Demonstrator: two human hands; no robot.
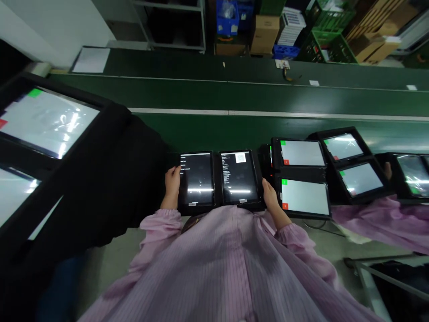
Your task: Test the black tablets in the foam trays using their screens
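Observation:
Side by side in a black holder (217,181) right in front of my body lie two tablets with dark screens. The left tablet (197,179) shows a short list of white text. On the right tablet (238,176) are smaller text lines and a white code square at the top. My left hand (172,184) grips the left edge of the holder, its thumb by the left tablet's screen edge. My right hand (270,195) is closed on the holder's right edge. The fingers beneath are hidden on both sides.
To my right, another holder carries two white-screened tablets (304,197); more tablets (360,179) lie beyond, near a co-worker's sleeve (378,219). A large black-draped stand (134,165) with screens rises at left. Behind the green bench (187,96) are crates (330,47) and boxes (265,33).

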